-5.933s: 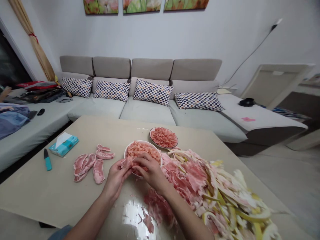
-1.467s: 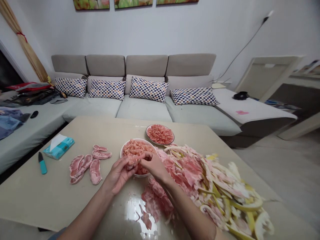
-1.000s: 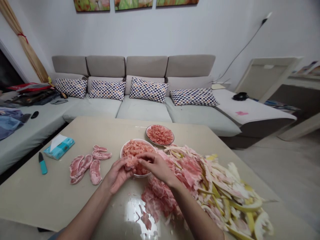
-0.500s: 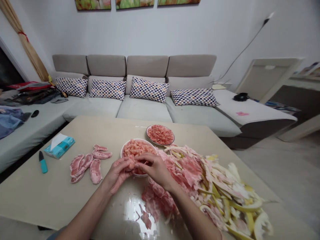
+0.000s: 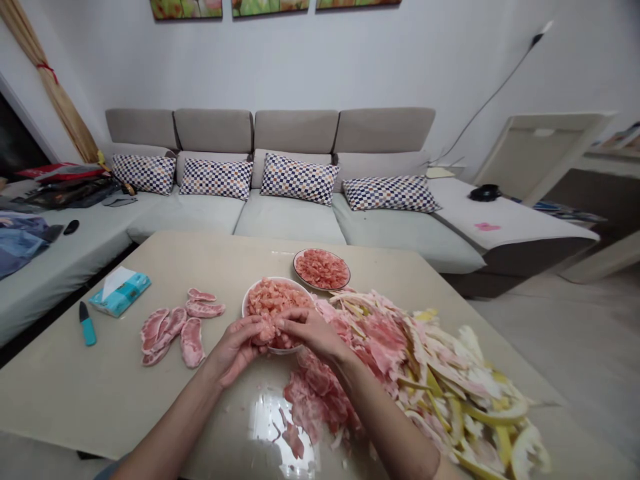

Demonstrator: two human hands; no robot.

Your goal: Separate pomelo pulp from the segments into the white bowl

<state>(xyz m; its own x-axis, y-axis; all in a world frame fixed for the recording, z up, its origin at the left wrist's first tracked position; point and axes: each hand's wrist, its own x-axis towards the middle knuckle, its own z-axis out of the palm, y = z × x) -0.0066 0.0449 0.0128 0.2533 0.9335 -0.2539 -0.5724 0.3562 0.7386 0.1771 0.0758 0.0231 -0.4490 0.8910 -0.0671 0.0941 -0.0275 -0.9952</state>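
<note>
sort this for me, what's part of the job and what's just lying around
Part of the job:
left hand and right hand, around a clump of pink pomelo pulp
white bowl of pulp
plate of pulp
peeled pomelo segments
pile of membrane and peel

Lying around:
tissue pack
teal-handled knife
sofa

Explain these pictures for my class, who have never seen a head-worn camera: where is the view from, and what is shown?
One camera worn on a person's head looks down at their own hands, so every picture comes from there. The left hand and right hand both hold a clump of pink pomelo flesh over a white bowl of flesh. On the table lie a plate of flesh, peeled segments, a heap of rind and membrane, a tissue packet and a teal-handled knife.
</note>
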